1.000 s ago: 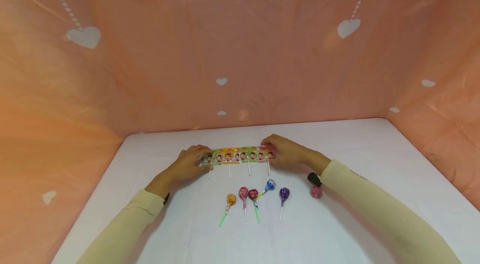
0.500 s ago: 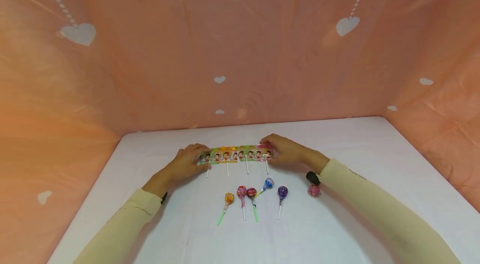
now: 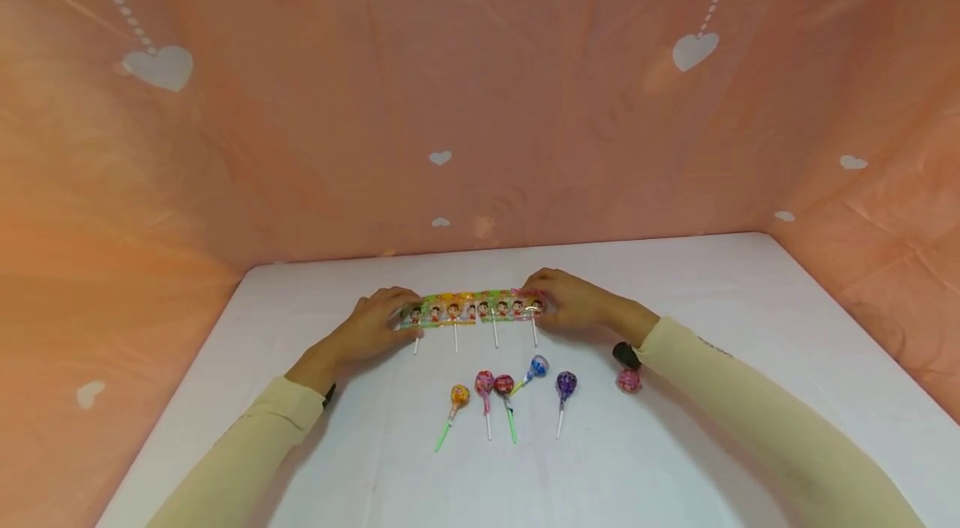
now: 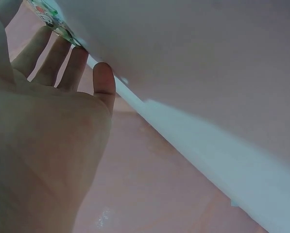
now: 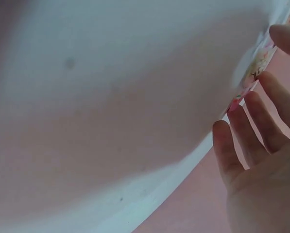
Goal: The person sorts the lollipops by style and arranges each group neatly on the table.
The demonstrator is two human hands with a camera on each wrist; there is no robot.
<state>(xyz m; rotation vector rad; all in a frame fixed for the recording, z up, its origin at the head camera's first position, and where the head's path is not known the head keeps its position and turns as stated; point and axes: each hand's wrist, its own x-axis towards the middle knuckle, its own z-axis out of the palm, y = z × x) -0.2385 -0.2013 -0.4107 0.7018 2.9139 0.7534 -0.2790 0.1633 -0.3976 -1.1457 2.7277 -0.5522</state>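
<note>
A row of flat lollipops in clear printed wrappers [image 3: 453, 310] spans the space between my hands, white sticks toward me. At the row's left end, my left hand [image 3: 367, 326] grips the green-edged lollipop [image 3: 415, 315], thumb on the near side and fingers behind. My right hand [image 3: 573, 301] holds the pink-edged lollipop [image 3: 534, 305] at the other end the same way. In the left wrist view, fingertips meet a wrapper's edge [image 4: 50, 19]. Fingers and thumb flank a wrapper [image 5: 254, 70] in the right wrist view.
Nearer me on the white table [image 3: 420, 486] lie round lollipops: orange [image 3: 460, 396], pink [image 3: 484, 383], dark red [image 3: 504, 385], blue [image 3: 538, 366] and purple [image 3: 566, 384]. Another pink one [image 3: 628, 381] lies by the right sleeve. A peach curtain [image 3: 480, 95] encloses the back and sides.
The whole head view shifts slightly left and up, then holds almost steady. Both hands stay at the ends of the lollipop row, with barely any movement of their own.
</note>
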